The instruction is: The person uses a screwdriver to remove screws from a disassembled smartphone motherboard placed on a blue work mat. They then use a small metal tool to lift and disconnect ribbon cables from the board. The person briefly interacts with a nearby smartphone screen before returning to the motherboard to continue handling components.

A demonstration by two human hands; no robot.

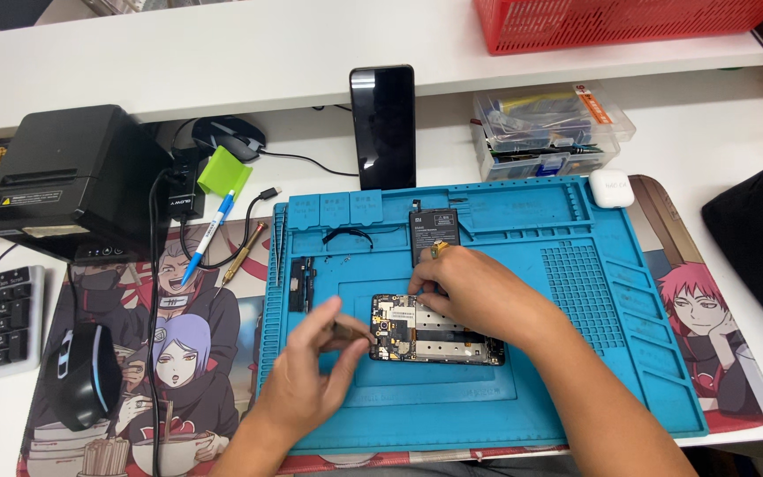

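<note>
Both forearms enter from the bottom edge, and the left hand (311, 375) sits closest, its grip pinched around a slim brass-coloured tool (351, 331) whose tip meets the left end of the opened phone (434, 329). That phone lies flat, back cover off and circuit board exposed, in the recessed middle of the blue repair mat (576, 353); the shallow well appears to keep it from sliding and to catch loose parts. The right hand (470, 287) presses down on the phone's upper edge, fingertips curled against the frame rather than closed around anything, which looks like a way to steady the body while the tool works. Just beyond it a dark battery (434, 228) rests on the mat, set apart from the device. A narrow black strip part (300, 283) lies to the left on the mat, with a thin loop of cable above it. Further back, a second phone (383, 125) leans upright against the raised shelf, and a clear parts box (549, 128) stands near the mat's far right corner. On the surface to the left lie a blue pen (207, 238), a black mouse (81, 375) and a black printer (72, 181).
</note>
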